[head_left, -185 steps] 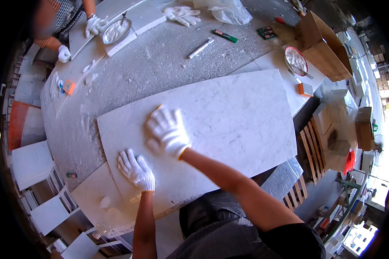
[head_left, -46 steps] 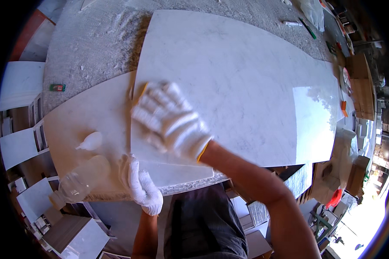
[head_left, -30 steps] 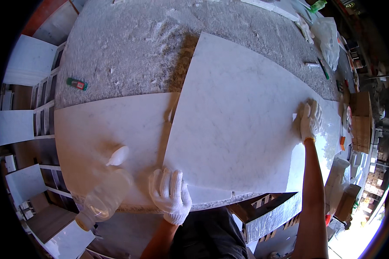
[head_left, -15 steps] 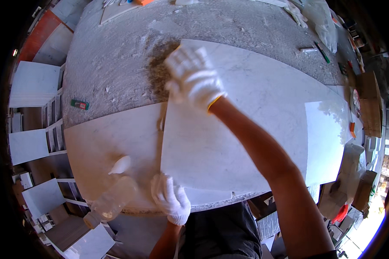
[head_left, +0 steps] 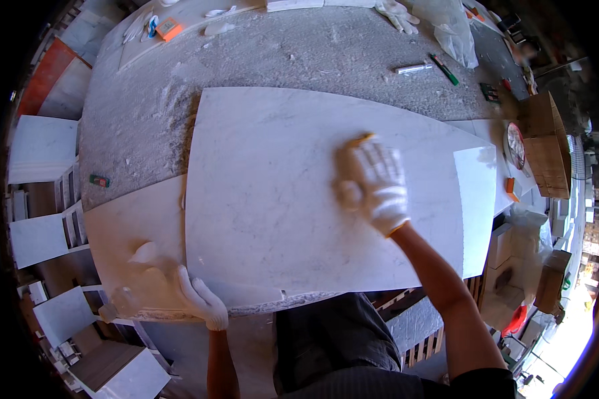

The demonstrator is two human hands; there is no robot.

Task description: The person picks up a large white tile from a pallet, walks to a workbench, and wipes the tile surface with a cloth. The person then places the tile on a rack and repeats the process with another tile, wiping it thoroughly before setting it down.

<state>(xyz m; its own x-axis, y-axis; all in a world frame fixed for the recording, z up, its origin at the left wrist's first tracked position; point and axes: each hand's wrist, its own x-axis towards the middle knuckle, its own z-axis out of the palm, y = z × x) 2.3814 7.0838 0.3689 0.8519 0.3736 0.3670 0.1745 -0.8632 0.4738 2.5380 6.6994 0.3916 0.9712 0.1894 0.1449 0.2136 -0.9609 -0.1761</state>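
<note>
A large white marble slab [head_left: 266, 199] with faint grey veining lies on top of another pale slab [head_left: 133, 213] at the worktable's front. My right hand [head_left: 383, 183], in a white knit glove, presses on the upper slab right of its middle. A yellow-orange edge shows at its fingertips; the rest of that thing is hidden under the glove. My left hand [head_left: 203, 302], also gloved, has its fingers stretched out at the slab's near left corner. Left of it, a blurred clear plastic bottle [head_left: 128, 300] and a white rounded piece [head_left: 144, 253] lie on the lower slab.
The dusty grey worktable [head_left: 140, 113] extends behind. A green pen [head_left: 444, 69], a silver tube [head_left: 413, 68], plastic sheeting [head_left: 456, 33] and a glove [head_left: 398, 16] lie at the far right. An orange block [head_left: 170, 28] sits far left; a cardboard box [head_left: 546, 146] stands at right.
My right hand has swept from the slab's far left corner to right of its middle. My left hand has moved left, and the bottle now lies farther left. The whole view has shifted.
</note>
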